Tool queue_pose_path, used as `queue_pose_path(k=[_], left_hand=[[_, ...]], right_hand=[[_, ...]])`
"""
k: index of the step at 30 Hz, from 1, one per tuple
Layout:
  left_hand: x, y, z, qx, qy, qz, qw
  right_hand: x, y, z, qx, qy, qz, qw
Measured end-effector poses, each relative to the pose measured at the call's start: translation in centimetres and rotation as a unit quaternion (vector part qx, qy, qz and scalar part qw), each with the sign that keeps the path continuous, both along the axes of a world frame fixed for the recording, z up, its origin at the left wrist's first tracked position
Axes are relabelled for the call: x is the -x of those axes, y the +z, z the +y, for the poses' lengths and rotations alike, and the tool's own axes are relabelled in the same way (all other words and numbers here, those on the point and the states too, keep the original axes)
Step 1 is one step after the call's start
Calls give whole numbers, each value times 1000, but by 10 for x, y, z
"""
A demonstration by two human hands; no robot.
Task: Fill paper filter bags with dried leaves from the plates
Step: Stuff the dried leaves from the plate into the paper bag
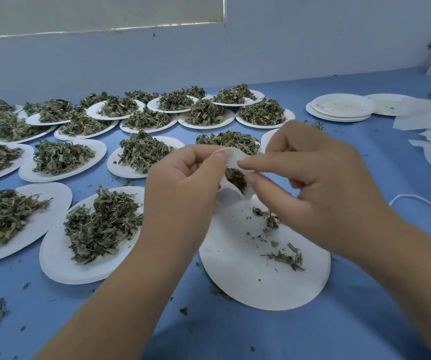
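A blue table is being taken up, on the left and middle, by white plates heaped with dried leaves. Nearest, an almost bare plate is being left with only a few scraps, just beneath the hands. At far right, a stack of empty plates and a heap of spare paper sheets are being kept. A small paper bag is being held above the bare plate. Its rim is being pinched by the left hand, and the opposite edge is being gripped between forefinger and thumb of the right hand. A dark wad of leaves is being kept inside the open mouth.
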State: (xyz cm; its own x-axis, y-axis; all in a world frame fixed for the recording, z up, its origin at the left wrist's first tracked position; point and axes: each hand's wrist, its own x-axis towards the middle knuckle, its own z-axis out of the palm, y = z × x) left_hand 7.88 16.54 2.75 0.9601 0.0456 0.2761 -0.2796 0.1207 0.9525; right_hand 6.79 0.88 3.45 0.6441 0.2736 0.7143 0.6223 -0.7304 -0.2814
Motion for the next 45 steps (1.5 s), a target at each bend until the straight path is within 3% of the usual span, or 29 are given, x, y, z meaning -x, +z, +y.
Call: queue_pose_path(k=[4, 7, 11, 20, 30, 38, 42, 45], left_hand=[[-1, 2, 5, 43, 16, 18, 999], [0, 3, 6, 75, -4, 14, 997], [2, 4, 5, 55, -18, 4, 998], [0, 0, 2, 12, -40, 13, 999], [-4, -3, 4, -57, -70, 18, 996], [-6, -1, 9, -19, -32, 30, 999], [-4, 0, 7, -16, -36, 30, 999], [-2, -1, 5, -36, -40, 23, 998]], right_hand=[[5, 2, -3, 56, 70, -32, 996], [4, -1, 0, 119, 67, 9, 991], [1, -4, 1, 153, 45, 68, 985], [2, -8, 7, 225, 29, 101, 969], [3, -9, 6, 208, 11, 105, 972], [1, 1, -6, 87, 46, 81, 992], [2, 1, -2, 126, 31, 102, 986], [1, -4, 6, 147, 9, 60, 987]])
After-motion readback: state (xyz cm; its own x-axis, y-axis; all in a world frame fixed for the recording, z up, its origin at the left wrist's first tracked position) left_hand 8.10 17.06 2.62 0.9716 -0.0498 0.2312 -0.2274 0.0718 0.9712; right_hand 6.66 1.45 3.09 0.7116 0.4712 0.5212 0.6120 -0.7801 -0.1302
